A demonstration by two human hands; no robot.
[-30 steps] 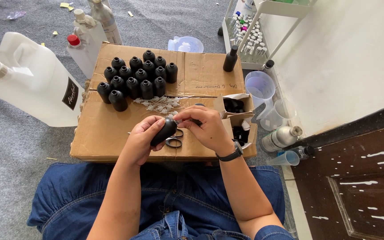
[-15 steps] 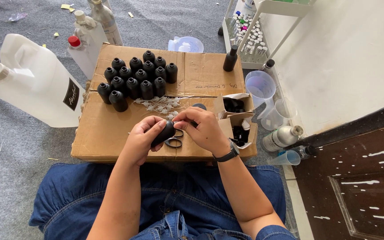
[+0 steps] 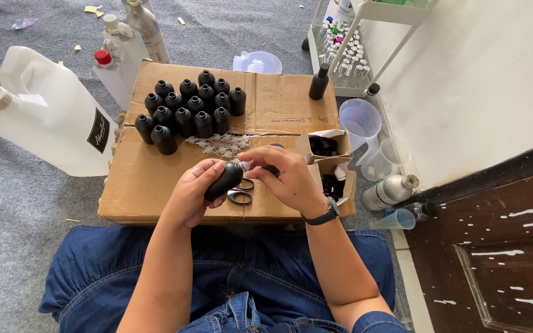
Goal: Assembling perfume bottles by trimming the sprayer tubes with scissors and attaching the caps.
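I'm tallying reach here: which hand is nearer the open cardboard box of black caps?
Right. The right hand sits just beside the small open cardboard box of black caps, at its left edge. The left hand, holding a black bottle, is farther left.

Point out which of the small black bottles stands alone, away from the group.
The tall slim black bottle near the cardboard's far right edge stands alone. The clustered bottles stand packed together at far left, and one more is in the left hand.
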